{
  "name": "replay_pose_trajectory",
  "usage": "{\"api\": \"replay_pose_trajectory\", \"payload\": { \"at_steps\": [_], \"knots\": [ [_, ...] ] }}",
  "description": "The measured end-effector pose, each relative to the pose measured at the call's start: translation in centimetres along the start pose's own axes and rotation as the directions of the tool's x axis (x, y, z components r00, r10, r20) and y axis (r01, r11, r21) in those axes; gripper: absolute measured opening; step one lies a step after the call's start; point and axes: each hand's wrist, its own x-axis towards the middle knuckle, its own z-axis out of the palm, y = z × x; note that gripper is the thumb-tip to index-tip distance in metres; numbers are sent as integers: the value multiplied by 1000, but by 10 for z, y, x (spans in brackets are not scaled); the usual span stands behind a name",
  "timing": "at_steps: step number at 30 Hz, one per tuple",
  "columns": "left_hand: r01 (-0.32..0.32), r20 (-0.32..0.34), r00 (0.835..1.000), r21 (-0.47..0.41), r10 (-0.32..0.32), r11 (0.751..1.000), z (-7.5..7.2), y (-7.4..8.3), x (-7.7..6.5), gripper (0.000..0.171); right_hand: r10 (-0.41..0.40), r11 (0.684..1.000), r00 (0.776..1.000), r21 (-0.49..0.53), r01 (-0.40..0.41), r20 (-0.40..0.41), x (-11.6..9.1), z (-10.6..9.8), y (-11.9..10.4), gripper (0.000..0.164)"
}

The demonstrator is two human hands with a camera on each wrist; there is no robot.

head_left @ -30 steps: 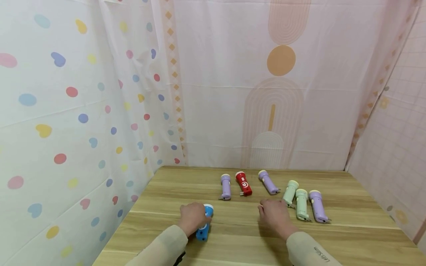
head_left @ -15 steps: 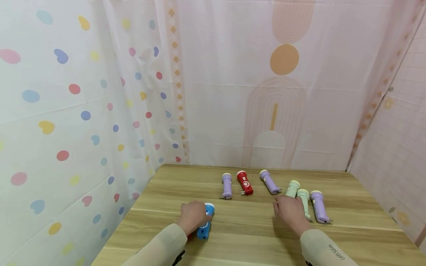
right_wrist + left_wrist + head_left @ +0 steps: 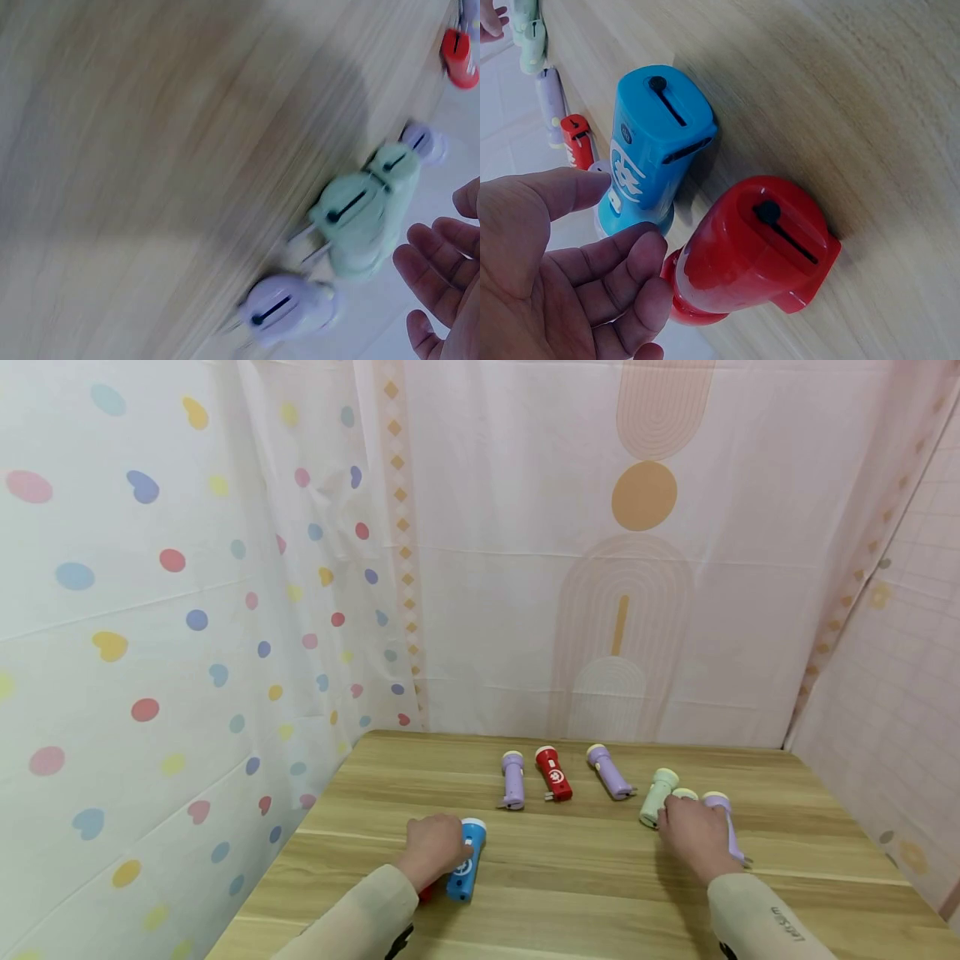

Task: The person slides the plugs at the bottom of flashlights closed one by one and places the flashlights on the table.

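Observation:
My left hand [image 3: 434, 847] hovers with loosely bent fingers over a blue flashlight [image 3: 461, 887] and a red flashlight [image 3: 750, 247], both lying on the table. Its thumb is right at the side of the blue one, and its fingertips are close to the red one, which the hand mostly hides in the head view. On the right side, my right hand [image 3: 697, 835] is over a pale green flashlight [image 3: 532, 45], covering most of it in the head view. The right wrist view shows its relaxed fingers [image 3: 420, 266] apart from the two green flashlights [image 3: 352, 210] and a purple flashlight [image 3: 277, 307].
Farther back on the wooden table [image 3: 555, 893] lie a purple flashlight [image 3: 513, 781], a red flashlight [image 3: 555, 774] and another purple flashlight [image 3: 611, 774]. Metal plug prongs stick out of several. Patterned curtains [image 3: 487, 610] hang behind and at both sides.
My right hand has moved right, from beside the first green flashlight, across it, to over the second one. The left hand has stayed nearly in place by the blue flashlight.

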Motion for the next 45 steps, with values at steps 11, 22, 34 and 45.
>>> {"api": "replay_pose_trajectory", "payload": {
  "at_steps": [11, 22, 34, 45],
  "knots": [
    [2, -19, 1000, -17, -3, 1000, -6, -1, 4, 34, 97, 995, 994, 9, -98, 45, 0, -9, 34, 25],
    [-25, -39, 999, -26, 24, 999, -14, -2, 2, 32, 185, 982, 977, 24, -188, 102, 3, -21, 62, 31],
    [-27, -45, 999, -38, 25, 999, -16, -3, -2, 35, 243, 965, 945, 47, -259, 217, 4, -19, 77, 34],
    [-30, -72, 997, -18, 29, 999, -14, -5, 1, 38, 286, 953, 935, 34, -300, 212, 3, -9, 75, 47]
  ]
}}
